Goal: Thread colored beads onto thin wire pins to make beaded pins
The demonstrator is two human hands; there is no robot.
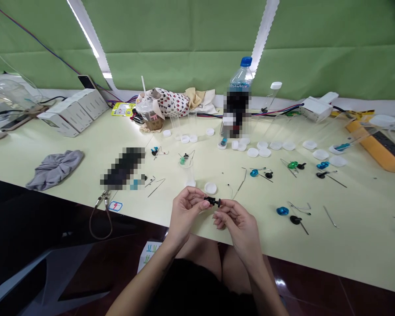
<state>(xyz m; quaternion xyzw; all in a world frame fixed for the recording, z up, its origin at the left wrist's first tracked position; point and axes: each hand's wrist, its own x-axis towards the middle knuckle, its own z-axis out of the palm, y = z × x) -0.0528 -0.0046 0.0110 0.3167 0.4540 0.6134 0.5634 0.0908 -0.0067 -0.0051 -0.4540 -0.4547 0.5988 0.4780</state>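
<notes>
Over the front edge of the pale yellow table (85, 145), my left hand (186, 212) and my right hand (238, 224) pinch a small black plastic part (212, 201) between their fingertips. The part looks like a connector or small fitting, and its details are too small to make out. A white plastic bottle cap (210, 188) lies just beyond my fingers. Thin metal pins (238, 189) lie on the table to the right of it. Black and blue plastic pieces (254, 173) are scattered further right.
Several white caps (253, 152) and clear plastic tubes (276, 131) lie across the table, with a blue-capped water bottle (241, 74) behind them. A grey cloth (55, 170) lies at left, white boxes (73, 112) stand at back left, and a yellow power strip (378, 147) sits at right.
</notes>
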